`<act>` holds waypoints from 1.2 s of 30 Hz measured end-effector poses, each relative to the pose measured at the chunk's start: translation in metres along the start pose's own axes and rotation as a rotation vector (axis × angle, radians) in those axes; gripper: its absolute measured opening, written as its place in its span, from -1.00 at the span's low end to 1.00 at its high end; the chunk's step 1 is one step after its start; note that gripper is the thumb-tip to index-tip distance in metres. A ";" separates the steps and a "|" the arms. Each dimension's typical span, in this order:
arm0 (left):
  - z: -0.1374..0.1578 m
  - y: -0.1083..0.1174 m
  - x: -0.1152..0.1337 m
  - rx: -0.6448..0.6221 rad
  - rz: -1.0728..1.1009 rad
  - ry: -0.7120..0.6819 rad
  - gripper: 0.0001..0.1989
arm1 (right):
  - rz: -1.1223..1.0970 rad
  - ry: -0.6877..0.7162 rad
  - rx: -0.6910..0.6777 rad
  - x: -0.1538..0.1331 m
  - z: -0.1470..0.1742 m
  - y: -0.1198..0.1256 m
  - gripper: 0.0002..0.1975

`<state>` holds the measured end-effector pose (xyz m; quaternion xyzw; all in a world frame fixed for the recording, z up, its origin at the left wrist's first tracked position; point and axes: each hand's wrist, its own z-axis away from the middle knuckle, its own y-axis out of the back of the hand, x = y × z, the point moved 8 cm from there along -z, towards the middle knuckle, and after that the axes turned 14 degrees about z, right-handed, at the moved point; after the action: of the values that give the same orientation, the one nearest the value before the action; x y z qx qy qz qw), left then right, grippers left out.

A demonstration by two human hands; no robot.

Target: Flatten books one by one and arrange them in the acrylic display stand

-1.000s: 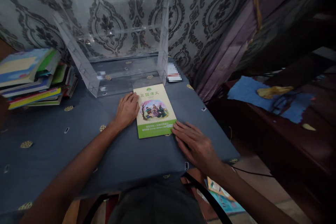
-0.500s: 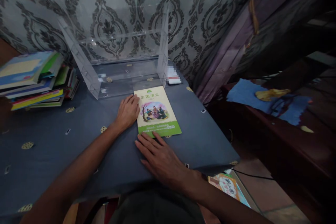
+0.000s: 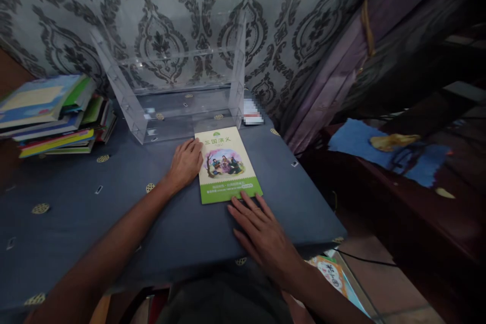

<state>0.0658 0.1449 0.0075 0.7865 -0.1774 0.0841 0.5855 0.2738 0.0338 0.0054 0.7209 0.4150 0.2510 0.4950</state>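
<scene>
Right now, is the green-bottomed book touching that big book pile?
Apart. The head view shows tablecloth and the left hand between the green-bottomed book and the book pile.

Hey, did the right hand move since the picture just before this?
Yes. Judged against the clear rack, the right hand has moved right along the book's near edge.

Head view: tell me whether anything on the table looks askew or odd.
The book stack at the left of the table looks askew: its books jut out unevenly at different angles. The green-and-cream book lies flat, with no visible damage.
</scene>
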 end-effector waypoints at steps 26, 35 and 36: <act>0.003 0.001 -0.004 0.091 0.093 0.015 -0.69 | -0.019 -0.228 0.067 0.102 -0.078 -0.019 -0.66; 0.003 -0.003 -0.006 0.104 0.092 -0.005 -0.69 | 0.124 -0.291 0.077 0.130 -0.127 -0.041 -0.66; 0.003 -0.003 -0.006 0.101 0.094 -0.002 -0.69 | 0.128 -0.295 0.084 0.129 -0.128 -0.041 -0.66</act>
<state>0.0611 0.1443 0.0020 0.8059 -0.2102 0.1194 0.5405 0.2292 0.2147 0.0103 0.7950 0.3012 0.1556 0.5030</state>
